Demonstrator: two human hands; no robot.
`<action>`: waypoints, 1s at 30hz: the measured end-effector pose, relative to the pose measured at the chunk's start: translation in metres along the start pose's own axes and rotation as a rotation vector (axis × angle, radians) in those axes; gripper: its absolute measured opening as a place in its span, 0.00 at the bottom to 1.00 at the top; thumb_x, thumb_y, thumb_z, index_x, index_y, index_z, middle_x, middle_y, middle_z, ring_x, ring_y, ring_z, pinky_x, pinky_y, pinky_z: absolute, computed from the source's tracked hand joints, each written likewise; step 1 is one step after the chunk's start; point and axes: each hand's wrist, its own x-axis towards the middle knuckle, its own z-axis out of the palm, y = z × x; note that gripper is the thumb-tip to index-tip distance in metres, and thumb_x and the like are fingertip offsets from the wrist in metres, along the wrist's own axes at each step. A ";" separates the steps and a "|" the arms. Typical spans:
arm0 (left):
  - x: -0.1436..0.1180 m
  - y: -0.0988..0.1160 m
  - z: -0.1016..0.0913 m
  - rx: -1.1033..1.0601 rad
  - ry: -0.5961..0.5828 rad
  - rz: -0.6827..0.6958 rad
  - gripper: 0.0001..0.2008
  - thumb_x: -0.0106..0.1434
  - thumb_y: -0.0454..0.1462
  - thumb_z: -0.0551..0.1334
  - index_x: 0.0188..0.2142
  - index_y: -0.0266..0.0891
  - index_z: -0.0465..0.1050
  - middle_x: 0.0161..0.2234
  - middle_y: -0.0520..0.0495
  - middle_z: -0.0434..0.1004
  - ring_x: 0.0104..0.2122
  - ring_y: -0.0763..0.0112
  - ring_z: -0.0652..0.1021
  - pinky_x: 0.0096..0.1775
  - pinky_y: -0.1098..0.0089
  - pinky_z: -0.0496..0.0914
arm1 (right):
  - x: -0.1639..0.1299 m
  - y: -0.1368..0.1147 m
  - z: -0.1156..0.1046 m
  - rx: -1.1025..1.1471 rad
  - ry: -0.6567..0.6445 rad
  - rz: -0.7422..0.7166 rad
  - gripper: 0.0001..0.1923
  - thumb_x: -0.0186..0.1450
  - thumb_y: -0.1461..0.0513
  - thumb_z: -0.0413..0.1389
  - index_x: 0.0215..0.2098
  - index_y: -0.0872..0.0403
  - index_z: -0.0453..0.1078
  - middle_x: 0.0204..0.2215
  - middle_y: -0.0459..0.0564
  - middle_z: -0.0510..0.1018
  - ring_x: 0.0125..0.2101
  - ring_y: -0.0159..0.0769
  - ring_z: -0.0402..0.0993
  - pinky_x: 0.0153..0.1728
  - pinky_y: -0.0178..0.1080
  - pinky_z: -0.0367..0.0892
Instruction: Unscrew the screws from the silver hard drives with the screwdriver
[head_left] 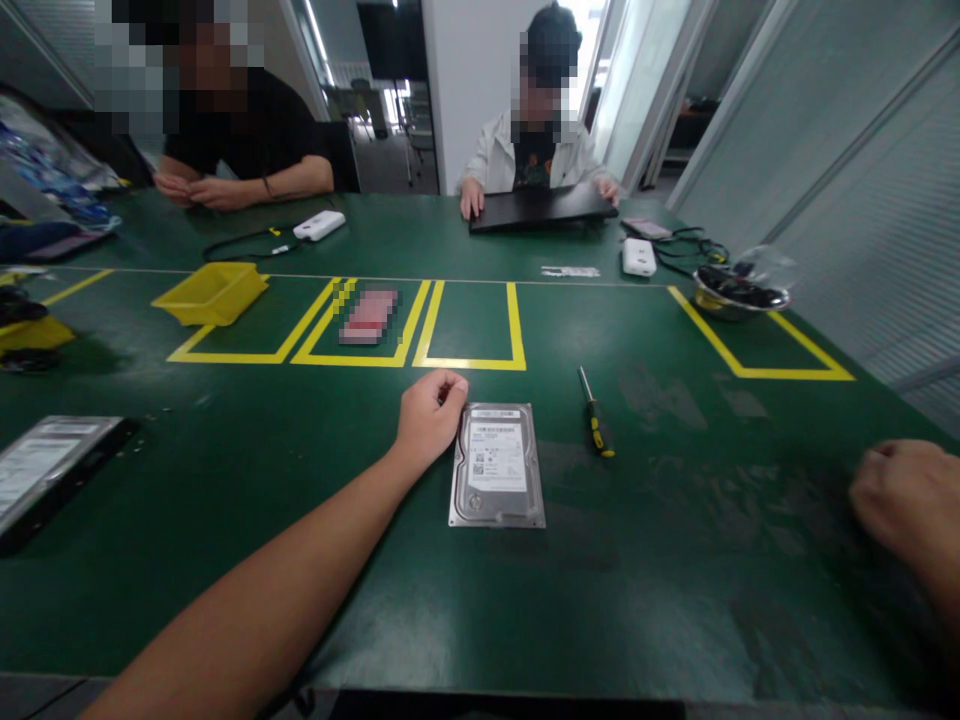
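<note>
A silver hard drive (498,470) with a white label lies flat on the green table, its label side up. Touching or almost touching its upper left corner is my left hand (435,410), fingers curled closed; whatever may be inside them is hidden. To the right of the drive lies a screwdriver (595,425) with a black and yellow handle, its shaft pointing away from me. My right hand (904,500) is a slightly blurred fist low over the table's right side, apart from the drive and screwdriver. The inside of that fist is hidden.
Yellow tape (469,363) marks areas across the table. A yellow bin (214,293), a pixelated pink object (367,315) and a bowl of dark parts (742,292) stand beyond. Another drive (56,465) lies left. Two people sit opposite; one holds a black panel (544,207).
</note>
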 end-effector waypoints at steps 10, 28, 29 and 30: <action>-0.002 0.004 -0.006 -0.050 -0.006 -0.018 0.10 0.62 0.40 0.59 0.28 0.38 0.73 0.26 0.51 0.76 0.28 0.70 0.74 0.32 0.71 0.66 | -0.003 -0.146 -0.151 0.480 0.125 -0.026 0.03 0.65 0.59 0.46 0.35 0.49 0.57 0.30 0.52 0.69 0.32 0.41 0.66 0.36 0.43 0.60; -0.016 0.019 -0.016 0.107 0.082 0.346 0.11 0.68 0.38 0.56 0.30 0.39 0.71 0.31 0.49 0.77 0.35 0.66 0.74 0.42 0.64 0.66 | -0.050 -0.314 -0.165 1.518 -0.425 -0.457 0.11 0.72 0.58 0.47 0.32 0.52 0.62 0.27 0.42 0.66 0.29 0.30 0.62 0.31 0.36 0.57; -0.019 0.022 -0.017 0.113 0.095 0.399 0.11 0.68 0.37 0.55 0.30 0.39 0.70 0.31 0.49 0.76 0.35 0.66 0.73 0.43 0.64 0.66 | -0.050 -0.313 -0.161 1.527 -0.429 -0.458 0.11 0.72 0.58 0.47 0.32 0.52 0.62 0.27 0.42 0.65 0.29 0.30 0.62 0.31 0.36 0.57; -0.021 0.025 -0.018 0.119 0.106 0.452 0.10 0.68 0.37 0.55 0.30 0.39 0.70 0.31 0.49 0.76 0.36 0.66 0.73 0.43 0.63 0.66 | -0.050 -0.311 -0.157 1.538 -0.424 -0.455 0.11 0.72 0.58 0.47 0.32 0.52 0.62 0.27 0.42 0.65 0.29 0.30 0.61 0.31 0.36 0.57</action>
